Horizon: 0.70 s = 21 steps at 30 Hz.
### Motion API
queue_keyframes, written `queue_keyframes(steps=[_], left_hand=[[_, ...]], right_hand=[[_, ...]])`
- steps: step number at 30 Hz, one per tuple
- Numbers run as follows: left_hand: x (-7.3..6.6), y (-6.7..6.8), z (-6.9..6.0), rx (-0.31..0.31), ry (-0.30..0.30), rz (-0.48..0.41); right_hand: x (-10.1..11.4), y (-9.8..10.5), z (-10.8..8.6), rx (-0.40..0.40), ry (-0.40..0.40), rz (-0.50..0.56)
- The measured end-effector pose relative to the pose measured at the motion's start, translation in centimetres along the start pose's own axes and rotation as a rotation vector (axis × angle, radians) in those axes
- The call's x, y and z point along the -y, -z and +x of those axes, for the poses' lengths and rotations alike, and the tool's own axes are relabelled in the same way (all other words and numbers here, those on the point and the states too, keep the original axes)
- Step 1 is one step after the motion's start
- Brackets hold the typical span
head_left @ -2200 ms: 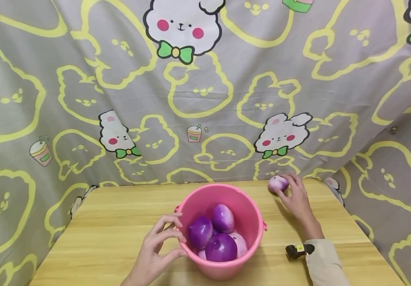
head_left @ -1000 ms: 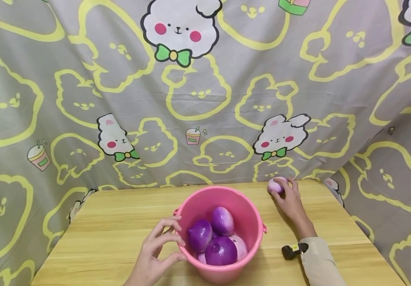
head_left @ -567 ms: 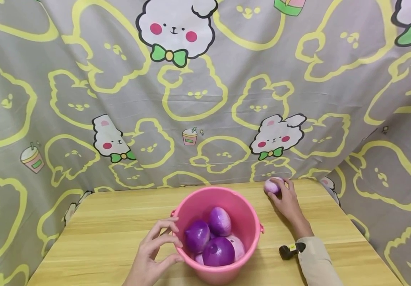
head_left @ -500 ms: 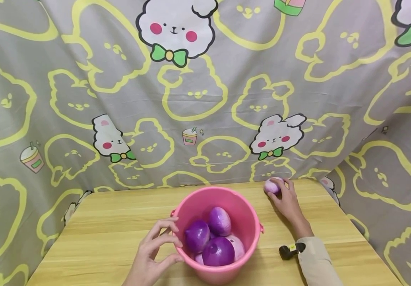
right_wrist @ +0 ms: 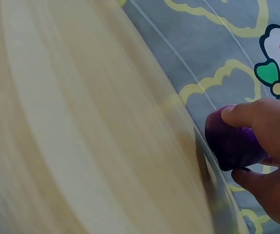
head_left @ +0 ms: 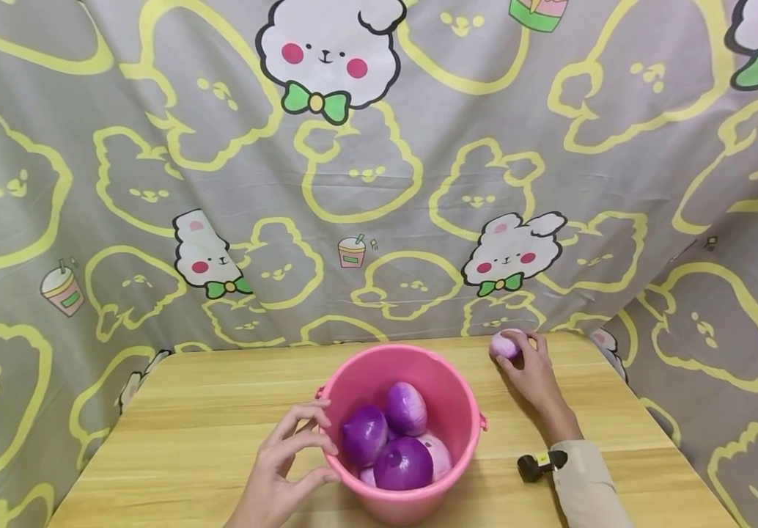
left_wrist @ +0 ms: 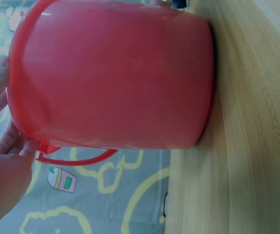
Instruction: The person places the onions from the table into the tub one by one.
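Note:
My right hand (head_left: pixel 532 370) pinches a purple and white onion (head_left: pixel 503 345) at the table's back right edge. In the right wrist view, thumb and fingers lie on opposite sides of the dark purple onion (right_wrist: pixel 231 141). Nearer me stands a pink bucket (head_left: pixel 412 506), upright, holding several glossy purple onions (head_left: pixel 404 463); the lower ones are partly hidden. My left hand (head_left: pixel 280 462) rests its fingertips and thumb against the bucket's left rim, from outside. The left wrist view has these fingers (left_wrist: pixel 10 139) touching the rim of the bucket (left_wrist: pixel 115 78).
The wooden table (head_left: pixel 207 425) extends on both sides of the bucket. A patterned grey curtain (head_left: pixel 379 286) hangs close behind its back edge. The bucket's handle (left_wrist: pixel 81 160) hangs down its side. A black device (head_left: pixel 540 465) sits at the right sleeve.
My right hand has shifted slightly left, its fingers reaching further over the onion. The left hand keeps its place on the bucket. The head view has shifted a little.

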<state>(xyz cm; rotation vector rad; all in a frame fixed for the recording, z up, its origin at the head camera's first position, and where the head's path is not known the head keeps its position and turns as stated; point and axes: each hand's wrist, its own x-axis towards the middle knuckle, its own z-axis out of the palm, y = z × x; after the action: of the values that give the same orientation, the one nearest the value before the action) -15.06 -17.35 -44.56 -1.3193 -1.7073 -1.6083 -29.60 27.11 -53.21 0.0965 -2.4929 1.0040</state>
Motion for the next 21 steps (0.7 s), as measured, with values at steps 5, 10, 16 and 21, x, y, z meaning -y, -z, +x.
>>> queue_keyframes(steps=[5,10,16,21], left_hand=[[-0.1,0.0,0.1,-0.003,0.010,0.006],[-0.5,-0.1,0.6,-0.002,-0.004,0.039],[-0.9,-0.2,1.0,-0.003,-0.011,0.039],[-1.0,-0.2,0.9,-0.003,-0.009,0.040]], right_hand=[[0.1,0.4,-0.1,-0.006,-0.007,0.012],[0.1,0.8,0.0,-0.018,-0.005,0.022],[0.5,1.2,0.0,-0.026,-0.004,0.022],[0.8,1.6,-0.1,-0.018,-0.007,0.028]])
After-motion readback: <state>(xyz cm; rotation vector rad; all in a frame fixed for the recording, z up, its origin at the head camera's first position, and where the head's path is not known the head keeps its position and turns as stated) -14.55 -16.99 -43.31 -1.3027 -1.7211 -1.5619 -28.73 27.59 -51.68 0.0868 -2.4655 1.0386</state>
